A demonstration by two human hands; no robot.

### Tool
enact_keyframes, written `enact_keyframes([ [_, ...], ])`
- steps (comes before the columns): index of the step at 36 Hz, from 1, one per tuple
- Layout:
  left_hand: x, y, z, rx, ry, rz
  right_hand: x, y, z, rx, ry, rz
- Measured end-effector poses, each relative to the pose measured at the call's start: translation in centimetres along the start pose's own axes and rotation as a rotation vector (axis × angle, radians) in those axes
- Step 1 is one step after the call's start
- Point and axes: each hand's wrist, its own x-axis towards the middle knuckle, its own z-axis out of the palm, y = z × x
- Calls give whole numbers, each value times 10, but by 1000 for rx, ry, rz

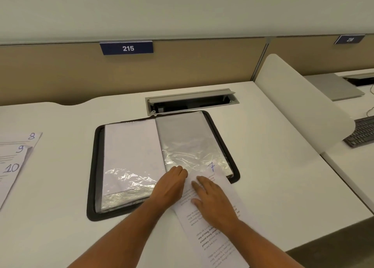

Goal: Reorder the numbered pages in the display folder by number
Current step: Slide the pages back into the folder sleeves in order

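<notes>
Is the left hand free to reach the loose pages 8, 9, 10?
Probably not yet: the left hand rests at the sleeve mouth, helping feed page 7. The loose pages lie unobstructed leftward.

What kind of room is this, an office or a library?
Probably a shared office or study hall with numbered desks. A partition carries a blue plate reading 215, the next bay has its own plate, and a keyboard and cable hatch sit on the white desks.

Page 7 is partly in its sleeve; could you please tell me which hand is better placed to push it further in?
Probably the right hand: it lies flat on page 7, while the left hand rests at the sleeve opening.
</notes>
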Motion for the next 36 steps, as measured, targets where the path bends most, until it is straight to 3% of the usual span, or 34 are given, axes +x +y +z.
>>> enact_keyframes([
  [2, 0, 0, -4, -24, -10, -7, 6, 1, -2, -2, -139, -45],
  [7, -1, 0, -8, -34, -6, 11, 18, 8, -9, -99, -267, -180],
  [13, -7, -2, -10, 24, 49, 32, 31, 21, -2, -211, -242, -223],
  [36, -22, 7, -12, 2, 139, -140, 44, 8, 0, -207, -275, 66],
])
